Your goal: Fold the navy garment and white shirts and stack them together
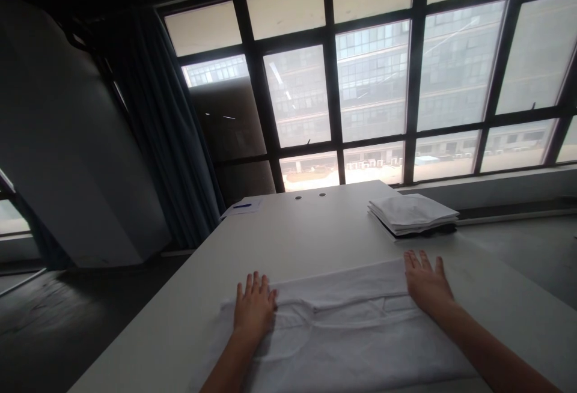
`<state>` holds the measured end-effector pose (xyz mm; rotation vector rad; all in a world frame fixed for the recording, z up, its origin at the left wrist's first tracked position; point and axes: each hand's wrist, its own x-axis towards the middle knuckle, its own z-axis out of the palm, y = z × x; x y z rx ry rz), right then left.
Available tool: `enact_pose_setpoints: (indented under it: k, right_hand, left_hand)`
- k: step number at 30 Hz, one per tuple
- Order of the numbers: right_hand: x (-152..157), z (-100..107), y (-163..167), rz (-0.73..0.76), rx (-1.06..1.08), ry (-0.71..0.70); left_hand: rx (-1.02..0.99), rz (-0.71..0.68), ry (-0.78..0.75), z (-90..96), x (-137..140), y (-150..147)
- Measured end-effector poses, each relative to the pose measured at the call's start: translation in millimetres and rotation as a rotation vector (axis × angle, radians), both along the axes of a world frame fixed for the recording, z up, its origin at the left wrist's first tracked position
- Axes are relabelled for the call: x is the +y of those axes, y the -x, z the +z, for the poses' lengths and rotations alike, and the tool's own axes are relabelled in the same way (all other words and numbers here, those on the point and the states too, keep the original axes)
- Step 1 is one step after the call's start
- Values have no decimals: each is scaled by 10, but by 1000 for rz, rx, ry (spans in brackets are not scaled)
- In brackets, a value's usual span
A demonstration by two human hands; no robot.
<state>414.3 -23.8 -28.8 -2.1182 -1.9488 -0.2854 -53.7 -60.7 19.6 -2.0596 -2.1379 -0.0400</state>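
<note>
A white cloth, perhaps a garment, lies spread on the white table in front of me, with creases and a folded-over strip along its far side. On its left far part rests my left hand, palm down with the fingers apart. My right hand lies flat at the cloth's right far corner, fingers spread. Neither hand grips anything. The near part of the cloth runs out of view at the bottom.
A stack of folded white cloths with something dark in it sits at the table's right edge. At the far left lie paper and a blue pen. Two round inserts mark the far tabletop. Beyond are windows and a dark blue curtain.
</note>
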Motion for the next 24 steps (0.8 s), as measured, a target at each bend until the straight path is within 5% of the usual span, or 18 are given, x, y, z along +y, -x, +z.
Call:
enact_pose_setpoints:
  k: [5, 9, 19, 24]
  right_hand:
    - [-380, 108, 994, 495, 79, 63]
    - [-670, -10, 1372, 789, 177, 134]
    - [-383, -178, 515, 573, 162, 129]
    - [-290, -307, -171, 328, 82, 102]
  left_hand:
    - [-204, -608, 143, 62, -258, -782]
    - [-328, -710, 219, -15, -460, -1093]
    - [-323, -503, 302, 62, -456, -815]
    - [-303, -440, 249, 12, -444, -754]
